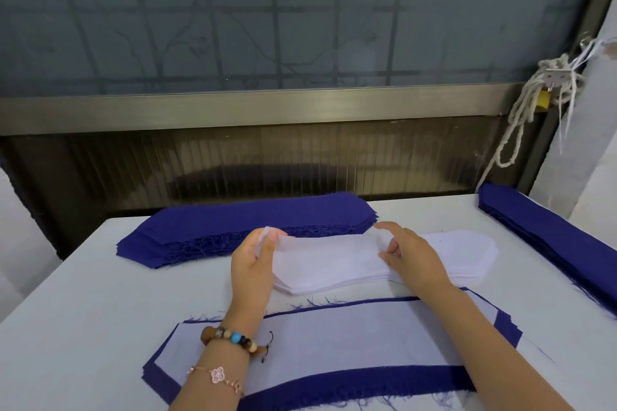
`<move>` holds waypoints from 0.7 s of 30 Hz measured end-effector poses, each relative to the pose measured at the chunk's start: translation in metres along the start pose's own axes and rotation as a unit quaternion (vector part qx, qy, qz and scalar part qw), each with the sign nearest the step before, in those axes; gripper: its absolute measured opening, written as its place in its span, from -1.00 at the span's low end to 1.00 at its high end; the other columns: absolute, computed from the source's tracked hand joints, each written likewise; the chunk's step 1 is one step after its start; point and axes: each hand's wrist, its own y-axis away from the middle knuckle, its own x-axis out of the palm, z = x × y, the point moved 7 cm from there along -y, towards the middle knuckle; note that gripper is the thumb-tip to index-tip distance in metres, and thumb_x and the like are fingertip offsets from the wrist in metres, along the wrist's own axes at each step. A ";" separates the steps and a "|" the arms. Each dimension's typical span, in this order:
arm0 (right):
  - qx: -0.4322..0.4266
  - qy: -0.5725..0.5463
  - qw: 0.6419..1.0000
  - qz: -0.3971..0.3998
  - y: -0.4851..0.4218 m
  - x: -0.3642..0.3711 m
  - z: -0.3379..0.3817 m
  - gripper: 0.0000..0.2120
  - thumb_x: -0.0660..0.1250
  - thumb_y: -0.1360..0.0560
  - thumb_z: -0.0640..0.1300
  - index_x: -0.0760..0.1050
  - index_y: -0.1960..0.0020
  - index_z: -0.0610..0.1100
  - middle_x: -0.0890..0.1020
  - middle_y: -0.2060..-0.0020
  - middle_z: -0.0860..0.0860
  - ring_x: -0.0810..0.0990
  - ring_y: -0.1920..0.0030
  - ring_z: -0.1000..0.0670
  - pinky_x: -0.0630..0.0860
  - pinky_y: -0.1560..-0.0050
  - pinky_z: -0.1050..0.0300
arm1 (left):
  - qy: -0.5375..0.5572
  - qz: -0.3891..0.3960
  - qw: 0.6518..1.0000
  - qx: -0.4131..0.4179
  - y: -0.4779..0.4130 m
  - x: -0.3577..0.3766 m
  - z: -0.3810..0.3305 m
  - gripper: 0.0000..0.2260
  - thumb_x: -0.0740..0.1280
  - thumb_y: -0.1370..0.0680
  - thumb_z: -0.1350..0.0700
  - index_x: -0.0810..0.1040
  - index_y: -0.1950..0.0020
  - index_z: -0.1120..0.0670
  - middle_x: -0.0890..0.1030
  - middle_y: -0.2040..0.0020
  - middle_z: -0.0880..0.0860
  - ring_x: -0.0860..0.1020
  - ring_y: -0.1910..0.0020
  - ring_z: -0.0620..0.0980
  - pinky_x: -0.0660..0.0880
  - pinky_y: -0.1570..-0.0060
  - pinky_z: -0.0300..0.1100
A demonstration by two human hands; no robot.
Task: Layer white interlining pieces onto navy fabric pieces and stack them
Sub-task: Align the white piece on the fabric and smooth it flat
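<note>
Noted: navy fabric pieces [247, 223], woven cloth, matt, edges frayed and rough; white interlining pieces [334, 267], thin, smooth, matt, slightly translucent; table [83, 294], matt pale covering, possibly cloth; window rail [253, 110], brushed metal, dull sheen; rope [532, 90], coarse twisted fibre; bracelet [233, 339], glossy beads.

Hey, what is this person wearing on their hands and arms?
No gloves or sleeves show. Behind the left hand, the wrist carries a bracelet of brown wooden beads with one turquoise bead, plus a thin gold chain bracelet with a pale pink clover charm. The right hand and forearm wear nothing.
</note>
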 end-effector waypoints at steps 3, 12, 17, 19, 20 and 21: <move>-0.005 0.020 0.999 0.046 -0.007 0.002 0.002 -0.44 0.29 -0.55 -0.20 0.23 -0.44 0.19 0.51 0.13 0.02 0.47 0.17 0.06 0.49 0.05 0.21 | 0.010 -0.011 1.000 -0.027 -0.001 -0.002 0.006 -0.80 0.22 -0.65 0.10 0.62 0.06 0.07 0.65 0.11 -0.02 0.58 0.07 -0.13 0.44 0.06 -0.28; 0.072 0.015 0.996 0.058 -0.018 -0.007 -0.026 -0.68 0.45 -0.44 0.04 0.44 -0.12 0.00 0.47 0.12 0.02 0.42 0.22 0.08 0.32 0.24 0.32 | 0.026 -0.032 0.998 -0.055 -0.004 -0.005 0.016 -0.80 0.23 -0.65 0.12 0.63 0.08 0.04 0.65 0.13 -0.03 0.59 0.08 -0.08 0.46 0.13 -0.25; 0.101 0.015 0.990 0.094 -0.024 -0.015 -0.038 -0.57 0.47 -0.41 0.08 0.45 -0.19 -0.04 0.48 -0.01 0.04 0.45 0.00 0.03 0.37 0.02 0.27 | 0.014 -0.033 0.998 -0.059 -0.006 -0.004 0.021 -0.79 0.23 -0.65 0.10 0.63 0.09 0.01 0.65 0.11 -0.02 0.58 0.07 -0.06 0.49 0.07 -0.18; 0.112 0.016 0.989 0.093 -0.024 -0.018 -0.042 -0.57 0.46 -0.42 0.08 0.46 -0.21 -0.06 0.46 -0.01 0.05 0.44 -0.02 0.03 0.35 -0.01 0.26 | 0.014 -0.032 0.998 -0.060 -0.006 -0.005 0.022 -0.79 0.23 -0.65 0.10 0.63 0.10 0.01 0.66 0.15 -0.03 0.59 0.11 -0.11 0.50 0.09 -0.17; 0.117 0.014 0.989 0.087 -0.023 -0.019 -0.044 -0.58 0.45 -0.43 0.07 0.46 -0.20 -0.06 0.46 0.00 0.05 0.43 -0.01 0.03 0.35 0.00 0.25 | 0.013 -0.033 0.998 -0.059 -0.006 -0.005 0.023 -0.78 0.23 -0.65 0.11 0.63 0.12 0.01 0.66 0.17 -0.06 0.59 0.15 -0.16 0.49 0.14 -0.22; 0.121 0.011 0.990 0.077 -0.022 -0.021 -0.047 -0.60 0.45 -0.44 0.06 0.48 -0.19 -0.07 0.47 0.01 0.04 0.43 0.00 0.02 0.34 0.00 0.25 | 0.011 -0.035 0.998 -0.057 -0.006 -0.005 0.023 -0.77 0.23 -0.65 0.12 0.63 0.12 0.00 0.66 0.19 -0.10 0.59 0.18 -0.19 0.48 0.19 -0.28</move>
